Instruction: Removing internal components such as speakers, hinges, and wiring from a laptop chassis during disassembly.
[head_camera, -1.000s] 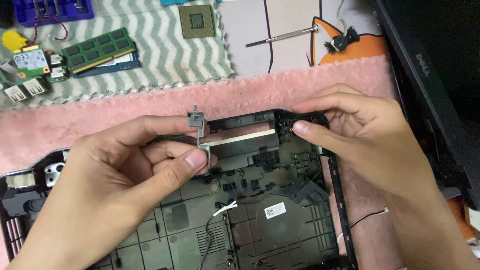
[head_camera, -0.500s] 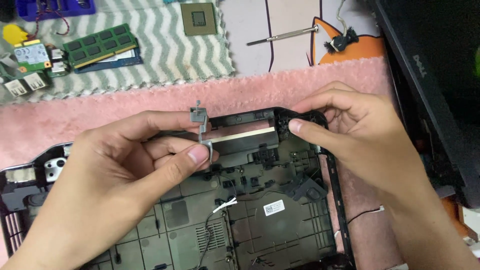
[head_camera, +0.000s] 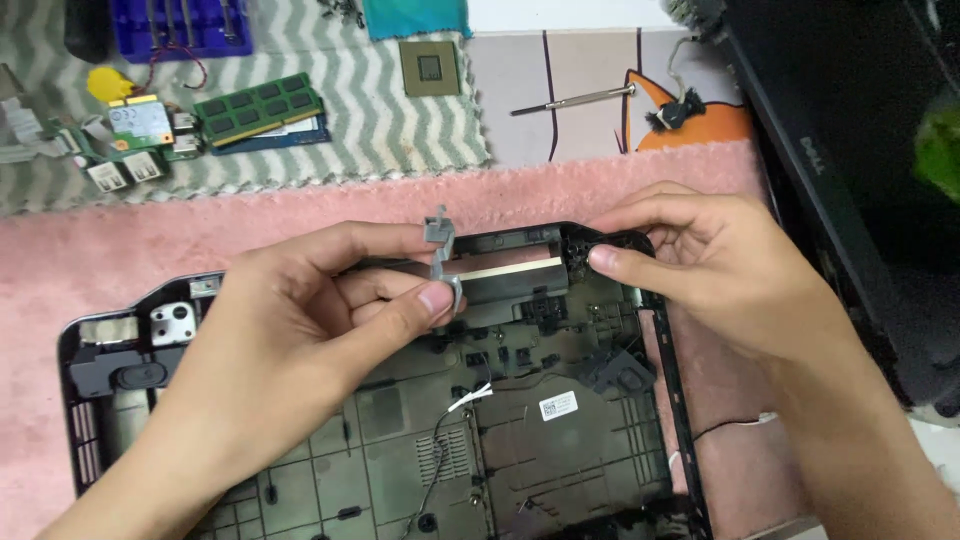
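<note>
1. My left hand (head_camera: 290, 330) pinches a small grey metal bracket (head_camera: 441, 255) between thumb and forefinger; fingers narrow, closed on its lower end.
2. Bracket stands upright, long axis near-to-far in the picture, top end poking up free past my fingertips, lower end at the thumb.
3. It sits over the far edge of the black laptop base (head_camera: 400, 440), just left of the pale strip (head_camera: 505, 270) in the hinge bay.
4. My right hand (head_camera: 720, 270) grips the far right corner of the base, thumb on top, other fingers curled around the rim; closed on the plastic, holding it steady.
5. Key relation: bracket is left of the right hand, with the hinge bay between; left hand has it, right hand only touches the shell.
6. Base lies open side up on a pink mat (head_camera: 150, 240), loose white and black wires (head_camera: 465, 400) trailing across its middle.
7. Far left on the zigzag cloth (head_camera: 400, 120): green memory sticks (head_camera: 260, 105), a small wireless card (head_camera: 140, 122), little port boards (head_camera: 120, 172).
8. Far centre: a square processor chip (head_camera: 430, 68), and a thin screwdriver (head_camera: 572, 99) to its right.
9. Right side: black laptop lid panel (head_camera: 850, 180), leaning, well apart from the bracket.
</note>
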